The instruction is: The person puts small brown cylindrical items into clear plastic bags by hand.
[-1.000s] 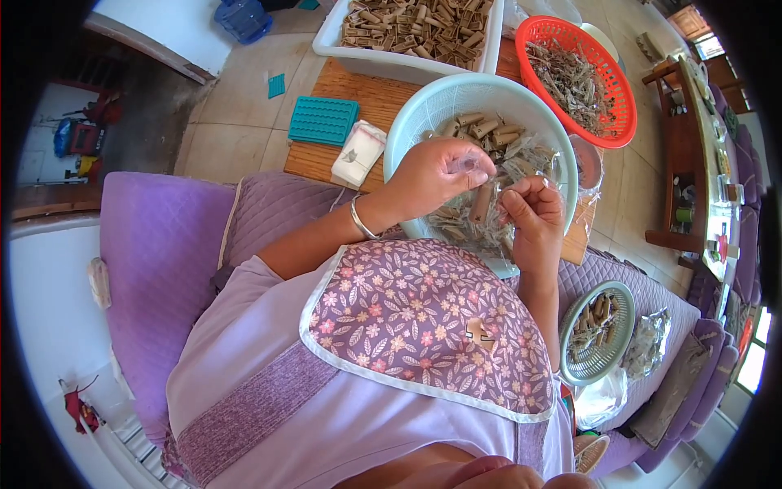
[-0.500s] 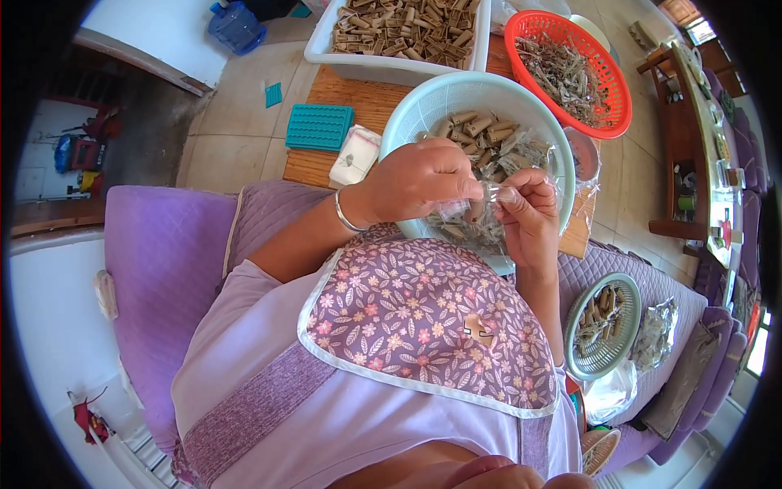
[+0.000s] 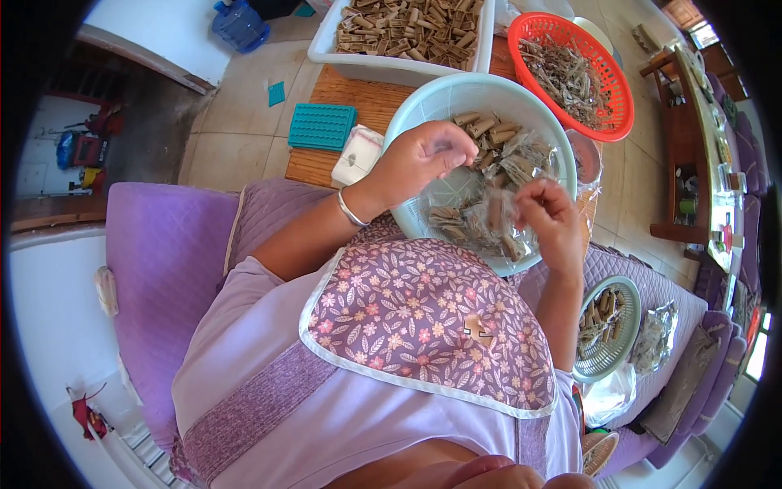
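A light blue plastic basin [image 3: 423, 99] stands before me, holding brown cardboard-like pieces [image 3: 489, 130] and clear plastic packets with such pieces inside. Over its left side hovers my left hand [image 3: 428, 159], its fingers loosely curled with a gap by the thumb and nothing visible in them. My right hand [image 3: 554, 218] is at the basin's right side, pinching the edge of a clear plastic packet [image 3: 497, 210]. The packet hangs above the other packets, slightly blurred, with something brown in or behind it.
Beyond the basin, a white tub [image 3: 399, 67] is heaped with brown pieces, and a red basket [image 3: 623, 106] holds packets. A teal ridged block [image 3: 322, 126] and white packs [image 3: 358, 155] lie on the wooden table [image 3: 326, 91]. To my right, a green basket [image 3: 603, 367] sits on the quilted sofa.
My hands were together, pinching a clear packet above the basin. Now they are apart: the left has let go and loosened, while the right has moved right and slightly down with plastic in it.
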`<state>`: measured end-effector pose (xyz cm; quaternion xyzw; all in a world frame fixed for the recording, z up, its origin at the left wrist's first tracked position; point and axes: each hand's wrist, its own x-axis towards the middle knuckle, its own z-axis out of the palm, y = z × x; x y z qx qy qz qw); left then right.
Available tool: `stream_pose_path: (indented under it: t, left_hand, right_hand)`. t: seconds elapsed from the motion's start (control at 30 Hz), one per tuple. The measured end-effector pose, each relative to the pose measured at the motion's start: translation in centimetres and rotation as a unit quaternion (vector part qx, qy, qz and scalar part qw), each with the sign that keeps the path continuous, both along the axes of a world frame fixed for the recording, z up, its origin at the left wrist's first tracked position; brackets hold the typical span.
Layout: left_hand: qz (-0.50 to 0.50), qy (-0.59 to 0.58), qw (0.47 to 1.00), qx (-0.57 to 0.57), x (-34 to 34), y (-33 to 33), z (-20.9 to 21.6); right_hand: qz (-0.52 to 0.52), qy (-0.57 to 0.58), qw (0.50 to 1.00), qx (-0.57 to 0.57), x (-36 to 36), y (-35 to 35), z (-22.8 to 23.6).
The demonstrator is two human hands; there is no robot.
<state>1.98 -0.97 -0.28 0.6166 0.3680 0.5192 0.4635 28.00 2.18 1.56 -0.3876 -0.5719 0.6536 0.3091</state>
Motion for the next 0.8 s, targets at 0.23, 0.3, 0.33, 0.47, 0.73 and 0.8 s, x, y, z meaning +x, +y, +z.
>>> stream_pose_path:
  t: [0.23,0.3,0.33,0.47,0.73,0.8]
  left_hand:
    - [-0.028,-0.415,0.873,-0.253,2.1,-0.4,-1.2]
    - [-0.039,-0.439,0.86,-0.257,2.6,-0.4,-1.0]
    - [-0.048,-0.435,0.863,-0.252,2.8,-0.4,-0.9]
    - [-0.09,-0.449,0.856,-0.24,3.2,-0.5,-0.6]
    - [-0.02,-0.426,0.876,-0.226,2.5,-0.8,-0.7]
    - [0.006,-0.425,0.876,-0.229,2.2,-0.9,-0.4]
  right_hand:
    - [0.11,-0.203,0.969,0.088,-2.1,-0.2,2.3]
    - [0.002,-0.133,0.985,0.109,-3.9,-0.2,2.0]
    - [0.003,-0.132,0.985,0.109,-5.0,-0.4,1.9]
    - [-0.016,-0.03,0.993,0.112,-7.1,-0.7,0.7]
    - [-0.093,0.033,0.995,-0.007,-7.2,-0.5,0.1]
    - [-0.099,0.017,0.995,-0.01,-6.8,-0.4,0.0]
